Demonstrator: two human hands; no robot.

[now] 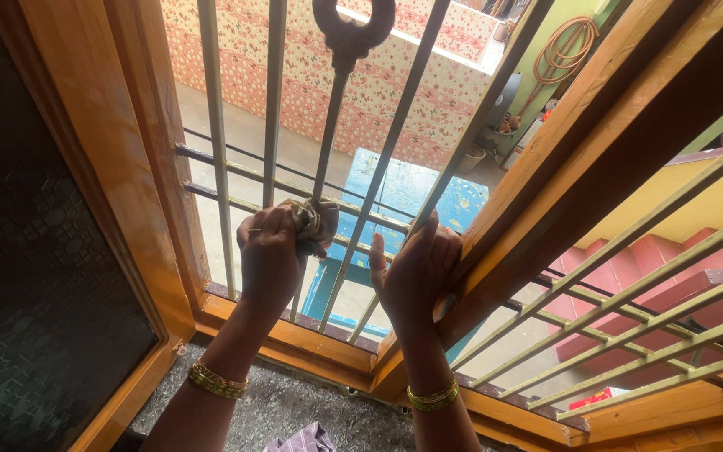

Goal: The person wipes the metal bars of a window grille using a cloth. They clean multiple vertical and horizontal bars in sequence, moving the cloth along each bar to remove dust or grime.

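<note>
My left hand (271, 254) is closed on a crumpled grey-brown cloth (315, 222), pressed around a vertical bar of the metal window grille (334, 100). My right hand (416, 268) wraps around a neighbouring slanted grille bar, close to the central wooden post of the window frame (546, 180). Both wrists wear gold bangles. The cloth sits where a vertical bar crosses a horizontal one.
An open wooden shutter with dark textured glass (35, 276) stands at the left. A speckled stone sill (294, 410) lies below the frame. Outside are a blue table (416, 188), a patterned wall, a coiled hose (564, 50) and red steps (629, 268).
</note>
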